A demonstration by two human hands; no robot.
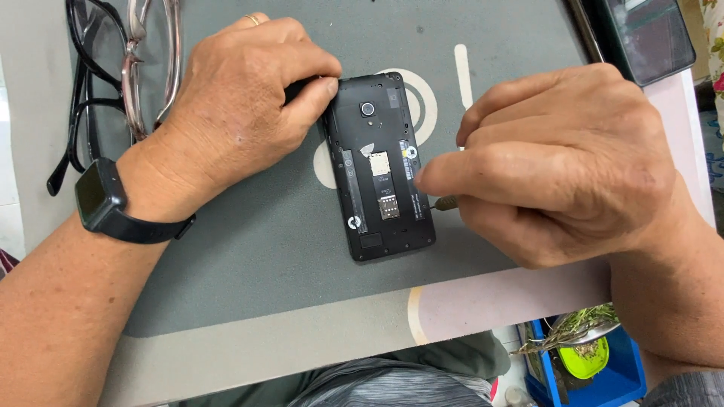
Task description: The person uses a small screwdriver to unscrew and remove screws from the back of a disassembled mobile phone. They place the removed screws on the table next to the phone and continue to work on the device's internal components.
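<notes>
Left hand pinches the phone's upper-left edge; right hand grips a tool at its right edge.

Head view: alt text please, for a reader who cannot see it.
A left hand steadies a black phone with its back cover off on a grey mat, while the right hand works a thin tool at its edge. Two pairs of glasses lie nearby.

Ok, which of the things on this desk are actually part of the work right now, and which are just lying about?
In use:
- black phone with its back cover off, steadied by the left hand
- thin tool held in the right hand at the phone's right edge
- grey work mat under the phone

Lying about:
- two pairs of glasses at top left
- dark device at top right
- blue bin below the desk
</notes>
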